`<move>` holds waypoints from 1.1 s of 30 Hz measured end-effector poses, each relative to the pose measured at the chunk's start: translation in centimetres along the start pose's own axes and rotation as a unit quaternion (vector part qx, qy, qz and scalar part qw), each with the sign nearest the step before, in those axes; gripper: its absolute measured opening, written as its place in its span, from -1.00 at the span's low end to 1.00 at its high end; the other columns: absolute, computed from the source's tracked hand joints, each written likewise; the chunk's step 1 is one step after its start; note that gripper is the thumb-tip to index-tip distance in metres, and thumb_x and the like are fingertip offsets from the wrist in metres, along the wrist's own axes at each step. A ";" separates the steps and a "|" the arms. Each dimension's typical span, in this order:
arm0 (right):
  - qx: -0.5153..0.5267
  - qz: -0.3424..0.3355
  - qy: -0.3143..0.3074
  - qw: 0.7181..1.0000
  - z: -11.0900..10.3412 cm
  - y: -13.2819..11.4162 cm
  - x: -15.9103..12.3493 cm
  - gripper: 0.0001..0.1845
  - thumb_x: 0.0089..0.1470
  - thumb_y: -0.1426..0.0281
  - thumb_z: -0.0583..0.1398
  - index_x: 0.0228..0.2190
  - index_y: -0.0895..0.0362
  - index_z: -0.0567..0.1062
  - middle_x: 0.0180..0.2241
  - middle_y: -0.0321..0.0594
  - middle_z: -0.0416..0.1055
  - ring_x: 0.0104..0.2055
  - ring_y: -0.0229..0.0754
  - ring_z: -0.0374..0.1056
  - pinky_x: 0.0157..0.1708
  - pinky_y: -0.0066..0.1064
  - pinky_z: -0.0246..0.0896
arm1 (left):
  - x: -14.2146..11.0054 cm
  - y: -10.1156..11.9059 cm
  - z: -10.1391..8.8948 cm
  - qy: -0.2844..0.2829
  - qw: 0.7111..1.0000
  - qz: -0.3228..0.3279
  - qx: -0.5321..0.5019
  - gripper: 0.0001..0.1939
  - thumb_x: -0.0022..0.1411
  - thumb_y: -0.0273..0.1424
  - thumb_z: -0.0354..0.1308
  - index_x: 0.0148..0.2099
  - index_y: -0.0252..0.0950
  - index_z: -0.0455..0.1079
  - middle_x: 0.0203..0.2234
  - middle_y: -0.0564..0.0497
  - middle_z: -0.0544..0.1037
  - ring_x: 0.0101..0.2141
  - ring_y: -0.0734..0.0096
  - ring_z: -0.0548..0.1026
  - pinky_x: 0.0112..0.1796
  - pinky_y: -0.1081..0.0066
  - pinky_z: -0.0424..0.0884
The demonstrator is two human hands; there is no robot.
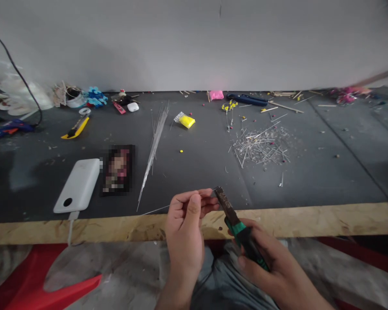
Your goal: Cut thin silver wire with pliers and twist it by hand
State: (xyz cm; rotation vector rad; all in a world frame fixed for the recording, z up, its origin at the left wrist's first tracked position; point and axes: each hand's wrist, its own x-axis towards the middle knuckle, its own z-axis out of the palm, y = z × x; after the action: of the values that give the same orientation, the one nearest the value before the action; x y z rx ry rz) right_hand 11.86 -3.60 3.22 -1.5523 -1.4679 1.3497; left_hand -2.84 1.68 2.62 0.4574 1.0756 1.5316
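Over the table's front edge, my left hand (189, 228) pinches a thin metal wire (157, 210) between thumb and fingers; its long end sticks out to the left. My right hand (268, 258) is wrapped round the green and black handles of a pair of pliers (228, 204). The pliers' jaws point up and left and meet the wire's short end just past my left fingertips. Beyond my left hand lies a bundle of long straight wires (155, 146). A pile of short cut wire pieces (260, 146) is spread on the table to the right.
On the left are a white power bank (79, 185) with a cable, a blurred phone-like object (118, 170), a yellow cutter knife (77, 127) and a glue gun (13, 128). Behind stand a yellow clay packet (186, 121), a pink packet (216, 94) and a dark blue tool (247, 100).
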 end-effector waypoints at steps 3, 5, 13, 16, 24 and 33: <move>-0.009 0.012 -0.010 1.000 0.0 -0.1 0.0 -0.94 -0.09 0.49 0.17 -0.50 0.10 0.43 -0.19 -0.18 0.45 -0.20 -0.15 0.41 -0.11 -0.38 0.29 | 0.1 0.0 0.0 -0.001 1.000 0.003 -0.003 -0.92 0.24 -0.39 0.20 -0.29 -0.29 0.45 -0.36 0.03 0.64 -0.39 0.50 0.60 -0.32 0.50 0.56; -0.011 0.018 -0.017 1.000 0.0 -0.2 0.0 -0.94 -0.08 0.49 0.16 -0.49 0.10 0.42 -0.20 -0.19 0.44 -0.22 -0.16 0.39 -0.14 -0.40 0.28 | 0.1 0.0 -0.1 -0.002 1.000 0.006 -0.003 -0.92 0.25 -0.39 0.20 -0.29 -0.28 0.45 -0.36 0.04 0.64 -0.39 0.51 0.60 -0.33 0.51 0.56; -0.024 0.007 -0.019 1.000 0.1 -0.4 0.1 -0.94 -0.06 0.49 0.13 -0.48 0.11 0.40 -0.24 -0.19 0.39 -0.24 -0.19 0.36 -0.23 -0.43 0.26 | -0.2 -0.2 -0.3 -0.001 1.000 0.014 0.012 -0.93 0.26 -0.40 0.19 -0.28 -0.28 0.45 -0.34 0.04 0.63 -0.37 0.50 0.60 -0.29 0.47 0.56; -0.040 0.002 -0.017 0.999 0.1 -0.5 0.2 -0.93 -0.06 0.50 0.12 -0.47 0.12 0.41 -0.26 -0.19 0.39 -0.25 -0.18 0.35 -0.24 -0.42 0.26 | -0.3 -0.2 -0.2 0.000 1.000 0.015 0.009 -0.93 0.26 -0.39 0.18 -0.28 -0.27 0.44 -0.33 0.04 0.63 -0.38 0.50 0.59 -0.30 0.48 0.55; -0.062 -0.004 0.011 0.998 0.4 -0.6 0.3 -0.90 -0.08 0.51 0.12 -0.48 0.11 0.44 -0.28 -0.18 0.40 -0.28 -0.16 0.35 -0.30 -0.39 0.25 | -0.3 -0.6 -0.6 0.004 0.999 -0.001 0.032 -0.92 0.19 -0.37 0.25 -0.28 -0.26 0.48 -0.32 0.04 0.61 -0.29 0.47 0.56 -0.18 0.43 0.49; -0.053 -0.006 0.007 0.999 0.3 -0.7 0.2 -0.90 -0.08 0.51 0.11 -0.50 0.10 0.41 -0.34 -0.22 0.39 -0.35 -0.20 0.31 -0.34 -0.42 0.23 | 0.0 -0.6 -0.7 0.019 0.998 -0.043 0.047 -0.84 0.10 -0.31 0.32 -0.31 -0.29 0.53 -0.42 0.04 0.59 -0.39 0.54 0.50 -0.30 0.56 0.40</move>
State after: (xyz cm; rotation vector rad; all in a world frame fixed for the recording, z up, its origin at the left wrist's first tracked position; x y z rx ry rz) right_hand 11.29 -3.33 3.76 -1.6134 -1.5585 1.2700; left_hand -3.06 1.39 1.77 0.4428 1.1850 1.4236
